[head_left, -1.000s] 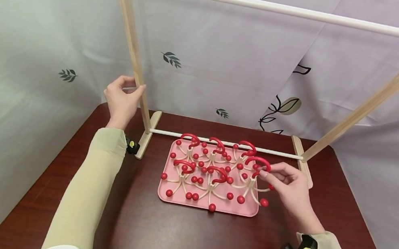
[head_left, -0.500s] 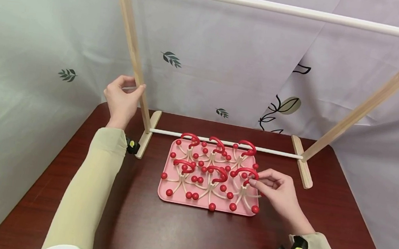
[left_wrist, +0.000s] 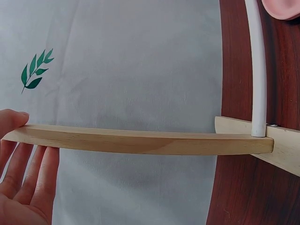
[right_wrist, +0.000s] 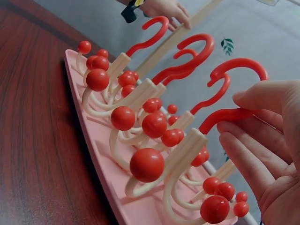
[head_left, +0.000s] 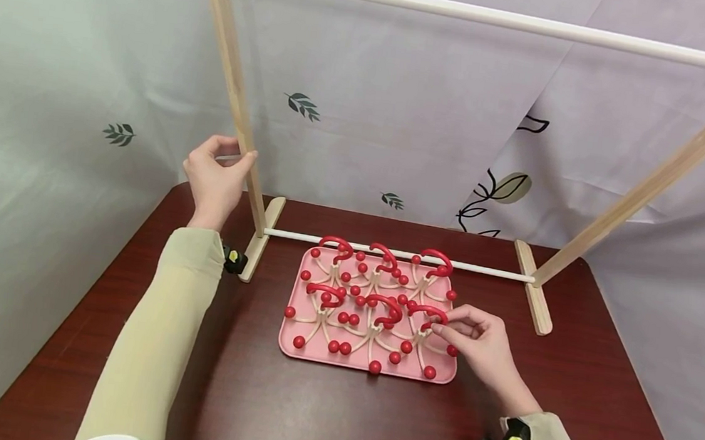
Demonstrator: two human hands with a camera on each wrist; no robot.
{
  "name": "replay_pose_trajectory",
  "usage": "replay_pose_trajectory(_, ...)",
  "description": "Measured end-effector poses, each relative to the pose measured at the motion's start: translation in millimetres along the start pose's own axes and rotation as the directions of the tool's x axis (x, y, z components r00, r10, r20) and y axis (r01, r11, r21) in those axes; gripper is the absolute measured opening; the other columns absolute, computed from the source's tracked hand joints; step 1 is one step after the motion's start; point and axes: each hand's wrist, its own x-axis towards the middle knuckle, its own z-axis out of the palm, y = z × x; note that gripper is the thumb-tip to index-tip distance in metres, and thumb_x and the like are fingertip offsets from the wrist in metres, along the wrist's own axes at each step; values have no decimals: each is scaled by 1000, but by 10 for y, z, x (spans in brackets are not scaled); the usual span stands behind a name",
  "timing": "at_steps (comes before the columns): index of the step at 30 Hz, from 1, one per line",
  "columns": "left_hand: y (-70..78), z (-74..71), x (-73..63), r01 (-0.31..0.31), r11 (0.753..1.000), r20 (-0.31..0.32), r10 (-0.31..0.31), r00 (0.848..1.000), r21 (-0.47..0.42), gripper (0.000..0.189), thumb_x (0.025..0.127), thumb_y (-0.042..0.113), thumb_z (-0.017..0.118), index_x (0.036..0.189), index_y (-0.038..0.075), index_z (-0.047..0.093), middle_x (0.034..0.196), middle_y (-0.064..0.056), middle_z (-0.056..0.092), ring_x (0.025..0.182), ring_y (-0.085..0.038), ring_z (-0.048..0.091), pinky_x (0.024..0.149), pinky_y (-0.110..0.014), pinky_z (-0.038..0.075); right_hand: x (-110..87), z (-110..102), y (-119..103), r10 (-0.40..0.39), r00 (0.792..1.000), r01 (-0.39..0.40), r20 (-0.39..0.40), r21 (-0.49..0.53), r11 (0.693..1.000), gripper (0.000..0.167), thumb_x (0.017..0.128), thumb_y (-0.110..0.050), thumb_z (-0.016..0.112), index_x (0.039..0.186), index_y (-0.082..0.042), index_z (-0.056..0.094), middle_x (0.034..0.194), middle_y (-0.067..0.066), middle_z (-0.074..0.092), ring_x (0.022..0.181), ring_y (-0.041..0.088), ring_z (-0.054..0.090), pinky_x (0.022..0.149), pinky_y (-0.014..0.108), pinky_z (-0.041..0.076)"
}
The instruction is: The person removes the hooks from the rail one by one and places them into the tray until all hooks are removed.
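My left hand [head_left: 214, 173] grips the left wooden post [head_left: 229, 71] of a rack. In the left wrist view, its thumb lies over the post and the fingers under it. At the right, my right hand [head_left: 482, 341] pinches the red top hook of a multi-arm hanger [head_left: 422, 342], whose curved cream arms end in red balls. This hanger stands upright over the front right part of a pink tray [head_left: 312, 353]. The right wrist view shows thumb and fingertips around its red hook [right_wrist: 218, 116]. Several matching hangers [head_left: 373, 333] stand beside it in two rows.
The rack spans the back of the brown table [head_left: 306, 416], with a white top bar [head_left: 477, 14] and a low white bar [head_left: 495, 271] right behind the tray. Its right post [head_left: 653, 180] leans outward in view. A pale curtain [head_left: 390, 109] hangs behind.
My right hand has moved left and slightly down with the hanger, bringing it from the tray's right edge to over the tray beside the front middle hanger. My left hand has stayed put.
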Motion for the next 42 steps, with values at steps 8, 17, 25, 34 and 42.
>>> replay_pose_trajectory(8,0,-23,-15,-3,1000,1,3,1000,-4,22,88,22,82,105,10,77,101,-6,75,84,-14,74,74,-25,60,-46,17,24,15,999,-15,-28,8,1000,19,87,6,77,105,8,70,100,13,76,87,20,75,65,27,61)
replay_pose_trajectory(17,-6,-63,-44,-3,1000,-2,3,1000,7,22,88,24,82,106,10,77,101,-5,75,86,-18,74,76,-26,60,-49,-4,-115,-59,997,64,-46,103,993,40,87,11,75,125,11,63,118,23,70,106,30,71,87,34,57)
replay_pose_trajectory(25,-12,-50,-31,-11,1000,-8,11,1000,3,21,88,21,82,105,9,77,101,-6,75,87,-20,75,76,-27,60,83,-170,-352,-191,974,201,-120,81,976,39,96,9,63,134,9,59,133,19,64,124,24,61,103,27,48)
replay_pose_trajectory(34,-16,-24,-28,-8,1000,-14,8,1000,0,22,88,22,82,104,8,77,100,-6,76,86,-18,75,75,-25,59,278,-528,-574,-356,917,299,-177,-284,911,57,89,10,71,143,-4,58,146,11,56,137,19,49,110,22,37)
replay_pose_trajectory(42,-5,-11,-28,10,1000,-8,-10,1000,7,23,88,24,82,105,9,77,101,-6,75,86,-16,74,77,-27,60,395,-820,-497,-335,940,157,-69,-784,601,78,86,-35,82,154,-20,48,159,5,40,148,25,33,120,45,26)
